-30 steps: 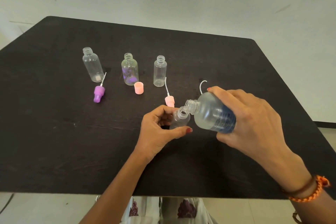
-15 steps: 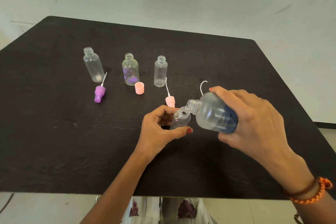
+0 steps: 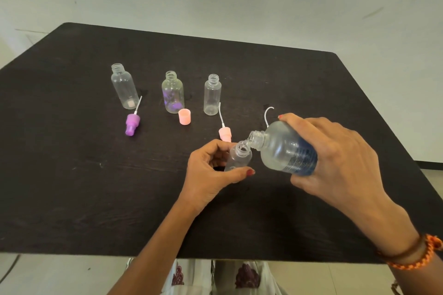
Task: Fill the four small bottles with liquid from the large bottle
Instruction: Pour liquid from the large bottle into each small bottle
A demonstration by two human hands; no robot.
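My right hand (image 3: 335, 158) grips the large clear bottle (image 3: 280, 148) with a blue label, tipped left so its open neck rests over the mouth of a small clear bottle (image 3: 239, 155). My left hand (image 3: 208, 172) holds that small bottle, slightly tilted, just above the dark table (image 3: 72, 187). Three more small open bottles stand upright in a row farther back: a left one (image 3: 123, 86), a middle one (image 3: 173, 93) with purple marks inside, and a right one (image 3: 212, 94).
Loose tops lie on the table: a purple spray head (image 3: 131, 124), a pink cap (image 3: 184, 116), a pink spray head (image 3: 224, 133) and a white dip tube (image 3: 267, 115) behind the large bottle. The table's near edge runs just below my forearms.
Both hands hold nearly the same pose; the large bottle's neck stays at the small bottle's mouth, with only a slight shift.
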